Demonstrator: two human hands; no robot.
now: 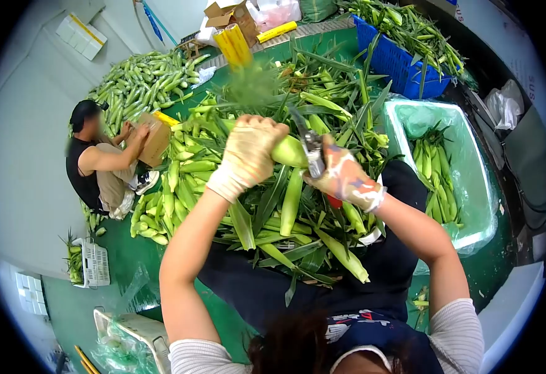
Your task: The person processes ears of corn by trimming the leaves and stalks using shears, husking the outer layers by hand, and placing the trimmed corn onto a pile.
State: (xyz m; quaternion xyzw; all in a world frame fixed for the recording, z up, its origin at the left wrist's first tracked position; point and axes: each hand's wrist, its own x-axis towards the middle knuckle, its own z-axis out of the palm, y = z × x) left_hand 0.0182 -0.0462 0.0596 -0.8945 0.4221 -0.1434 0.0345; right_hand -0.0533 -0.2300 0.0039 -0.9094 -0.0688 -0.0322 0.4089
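My left hand (251, 149), in a cream work glove, is closed around an ear of corn (290, 152) in its green husk. A blur of leafy green shows just beyond that fist. In my right hand (347, 177), gloved in a patterned fabric, is a pair of pruning shears (313, 153). Their blades point up and away, close beside the corn's thick end; I cannot tell whether they touch it. Below both hands lies a heap of corn ears and long leaves (291, 202), partly over my lap.
At the right stands a foam box (488, 218) lined with plastic, holding corn. Behind it is a blue crate (403, 70) heaped with leaves. A person (92, 159) crouches at the left by a cardboard box (156, 140). More corn (145, 84) is piled at the back wall.
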